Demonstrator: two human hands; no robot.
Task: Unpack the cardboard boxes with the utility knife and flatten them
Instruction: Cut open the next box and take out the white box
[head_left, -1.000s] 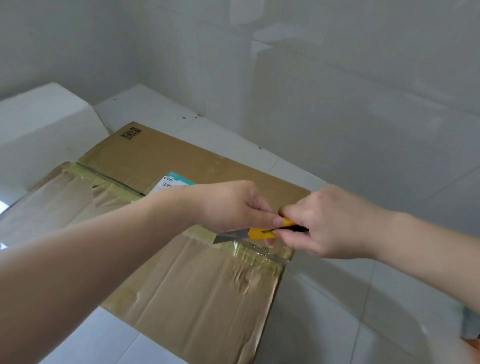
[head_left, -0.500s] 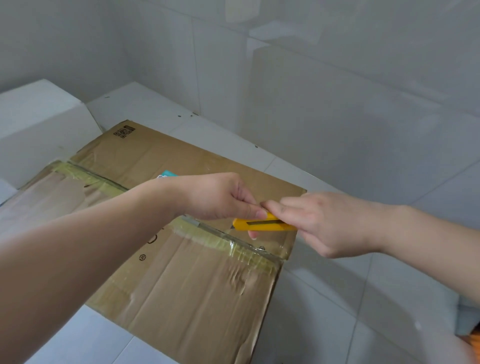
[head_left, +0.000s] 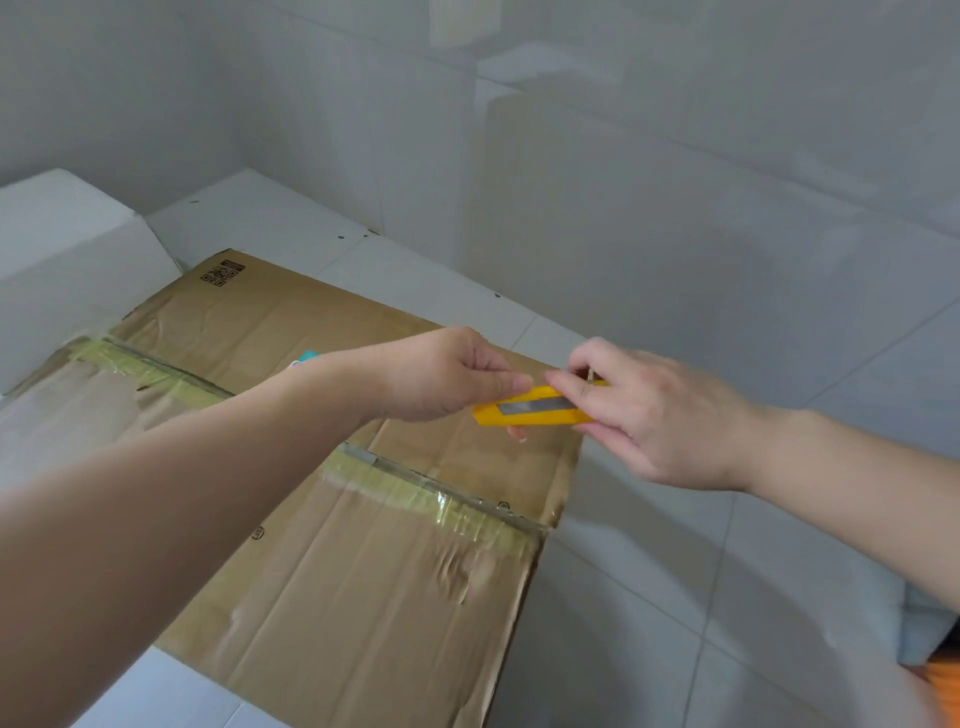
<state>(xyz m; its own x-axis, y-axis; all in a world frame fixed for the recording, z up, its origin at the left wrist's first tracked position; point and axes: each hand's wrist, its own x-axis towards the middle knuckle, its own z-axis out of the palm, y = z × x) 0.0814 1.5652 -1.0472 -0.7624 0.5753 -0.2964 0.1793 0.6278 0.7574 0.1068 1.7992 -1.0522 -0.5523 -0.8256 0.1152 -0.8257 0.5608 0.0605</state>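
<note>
Both hands meet above the far right corner of a cardboard box. The left hand (head_left: 447, 376) pinches one end of a yellow utility knife (head_left: 530, 411) between thumb and curled fingers. The right hand (head_left: 660, 415) grips the other end, its fingers (head_left: 569, 387) curled over the top of the handle. The knife is held level in the air, clear of the box, with a grey metal strip showing along its yellow body; whether any blade sticks out cannot be told.

Below the hands lies the cardboard box (head_left: 363, 582), brown, creased and wide. A band of yellowish tape (head_left: 431, 496) runs across its top along the seam between the flaps, wrinkled and partly lifted near the right edge. A small printed code mark (head_left: 222, 273) sits at the far left corner of the box, and the corner of a teal and white label (head_left: 306, 357) shows just beyond the left forearm.

The box rests on a white tiled floor (head_left: 649, 597). A grey tiled wall (head_left: 675, 182) rises behind it, and a white block (head_left: 62, 249) stands at the left, beside the box
</note>
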